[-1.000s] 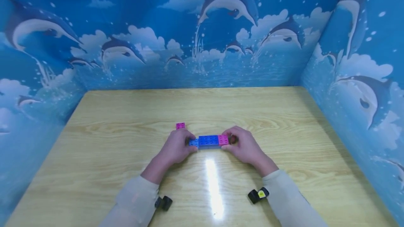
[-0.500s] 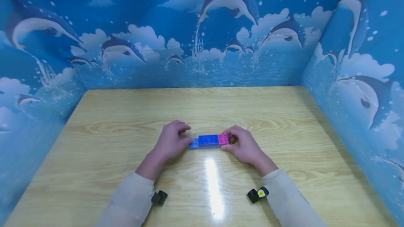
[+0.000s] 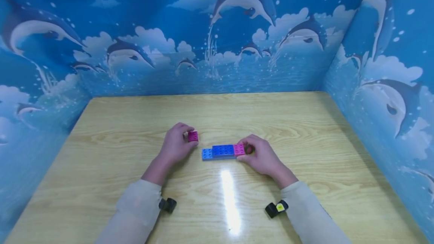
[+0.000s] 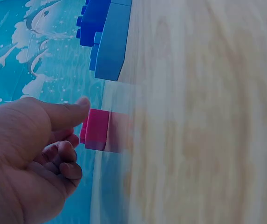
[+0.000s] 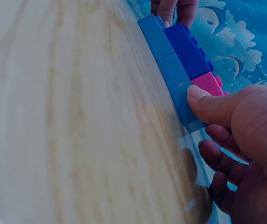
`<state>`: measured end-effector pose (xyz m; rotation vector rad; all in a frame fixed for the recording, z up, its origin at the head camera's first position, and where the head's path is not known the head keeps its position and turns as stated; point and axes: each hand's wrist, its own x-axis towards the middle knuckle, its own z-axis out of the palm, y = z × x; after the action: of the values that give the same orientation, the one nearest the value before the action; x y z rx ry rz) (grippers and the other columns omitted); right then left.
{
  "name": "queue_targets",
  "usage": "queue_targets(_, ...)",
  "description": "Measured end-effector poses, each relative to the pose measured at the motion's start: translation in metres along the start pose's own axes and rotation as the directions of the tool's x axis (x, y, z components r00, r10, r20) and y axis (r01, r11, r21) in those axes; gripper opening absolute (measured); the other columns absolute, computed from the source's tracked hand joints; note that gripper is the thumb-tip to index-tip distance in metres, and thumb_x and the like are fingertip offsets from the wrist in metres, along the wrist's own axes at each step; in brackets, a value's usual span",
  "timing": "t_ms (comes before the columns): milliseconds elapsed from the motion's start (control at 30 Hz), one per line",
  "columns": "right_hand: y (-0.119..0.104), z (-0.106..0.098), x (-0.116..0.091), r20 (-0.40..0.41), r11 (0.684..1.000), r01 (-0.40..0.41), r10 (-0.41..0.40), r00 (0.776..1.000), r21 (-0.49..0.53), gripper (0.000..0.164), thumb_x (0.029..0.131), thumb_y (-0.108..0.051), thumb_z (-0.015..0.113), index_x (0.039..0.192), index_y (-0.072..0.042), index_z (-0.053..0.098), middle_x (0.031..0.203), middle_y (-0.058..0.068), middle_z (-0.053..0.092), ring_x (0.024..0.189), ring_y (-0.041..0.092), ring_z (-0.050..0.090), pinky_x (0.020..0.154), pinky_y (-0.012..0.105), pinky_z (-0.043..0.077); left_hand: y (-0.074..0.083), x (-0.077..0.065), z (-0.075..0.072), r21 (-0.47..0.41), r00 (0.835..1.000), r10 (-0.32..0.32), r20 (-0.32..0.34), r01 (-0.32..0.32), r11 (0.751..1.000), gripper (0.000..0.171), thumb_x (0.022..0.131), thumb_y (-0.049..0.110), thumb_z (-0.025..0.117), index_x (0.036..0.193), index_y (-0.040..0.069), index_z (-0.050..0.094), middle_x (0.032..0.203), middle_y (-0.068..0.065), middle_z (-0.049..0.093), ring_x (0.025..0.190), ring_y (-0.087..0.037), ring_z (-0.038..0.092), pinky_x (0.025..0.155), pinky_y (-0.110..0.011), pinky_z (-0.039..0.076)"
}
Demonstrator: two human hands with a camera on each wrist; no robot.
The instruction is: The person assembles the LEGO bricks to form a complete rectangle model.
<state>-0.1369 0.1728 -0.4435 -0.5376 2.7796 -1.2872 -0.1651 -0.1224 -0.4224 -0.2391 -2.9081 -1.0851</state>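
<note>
A low row of toy building bricks stands mid-table: light blue bricks below, a dark blue brick and a pink brick on top. At the left end, light blue studs are exposed. My right hand pinches the row's right end, its thumb against the light blue and pink bricks. To the left, a separate magenta brick rests on the table. Around it stands my left hand, thumb on the near side and fingers beyond. In the left wrist view the thumb leaves the brick's near face uncovered.
The wood-grain table is bounded at the back and sides by a blue curtain printed with dolphins. Black wrist cameras sit at both sleeves. A bright light reflection lies on the near tabletop.
My left hand has let go of the row's left end and moved left and away to the magenta brick. My right hand has kept its hold on the other end.
</note>
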Motion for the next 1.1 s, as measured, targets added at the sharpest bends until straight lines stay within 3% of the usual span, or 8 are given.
queue_targets(667,-0.001,0.0,0.0,-0.006,1.0,-0.012,0.012,1.0,0.015,0.034,0.077,-0.013,0.087,0.106,-0.014,0.07,0.091,-0.005,0.061,0.081,0.017,0.057,0.071,0.033,0.052,-0.009,0.007,0.005,0.063,0.998,-0.048,0.038,0.046,0.997,0.04,0.086,0.015,0.08,0.121,0.001,0.067,0.111,-0.011,0.061,0.095,-0.024,0.058,0.084,-0.038,0.052)
queue_targets(1100,-0.002,0.0,0.0,-0.002,1.0,-0.016,0.016,1.0,0.011,0.035,0.077,-0.014,0.087,0.107,-0.014,0.07,0.091,-0.005,0.06,0.082,0.017,0.057,0.071,0.033,0.052,-0.003,-0.004,0.002,-0.055,0.998,-0.039,0.041,0.041,0.998,0.037,0.083,0.013,0.083,0.117,0.005,0.069,0.107,-0.005,0.062,0.089,-0.021,0.058,0.076,-0.034,0.053)
